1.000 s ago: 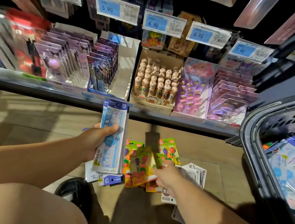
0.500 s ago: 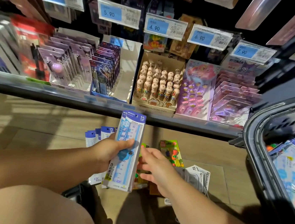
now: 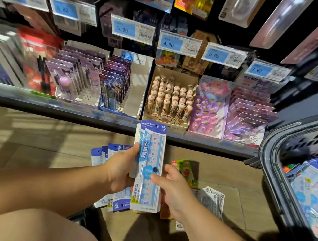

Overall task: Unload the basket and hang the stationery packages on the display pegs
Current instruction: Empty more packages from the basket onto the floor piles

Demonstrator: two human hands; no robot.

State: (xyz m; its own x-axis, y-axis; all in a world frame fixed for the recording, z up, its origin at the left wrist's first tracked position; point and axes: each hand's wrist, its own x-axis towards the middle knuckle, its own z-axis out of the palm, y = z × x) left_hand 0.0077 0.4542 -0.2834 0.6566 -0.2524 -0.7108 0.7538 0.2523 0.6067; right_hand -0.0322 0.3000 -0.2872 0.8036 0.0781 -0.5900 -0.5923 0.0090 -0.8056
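Two hands hold one stack of ruler packs (image 3: 149, 165) upright over the floor (image 3: 31, 144), just near of the shelf (image 3: 56, 103) edge. The left hand (image 3: 120, 167) grips the stack's left side, thumb on the front and fingers behind. The right hand (image 3: 173, 190) pinches its lower right part, thumb pressed on the front beside a blue badge. Two blue header cards show at the top of the stack; the front one reads "M&G" and "15 cm", with "不易断" down a blue band and a ruler scale marked 15, 10 and 0. How many packs lie behind them I cannot tell. At least three more blue-topped ruler packs (image 3: 110, 150) lie on the floor behind the left hand, one reading "15 cm". To the right of these on the floor lie colourful fruit-print packs (image 3: 185, 169) and white packs (image 3: 210, 200); their counts are hidden. At far right the dark basket (image 3: 267, 173) holds further packages (image 3: 317, 179), one headed "15". Four price tags read clearly: 5.90 (image 3: 132, 29), 4.90 (image 3: 178, 44), 6.90 (image 3: 223, 55) and 7.90 (image 3: 267, 70). Below the 4.90 tag one box of figure-topped pens (image 3: 169, 99) stands on the shelf.
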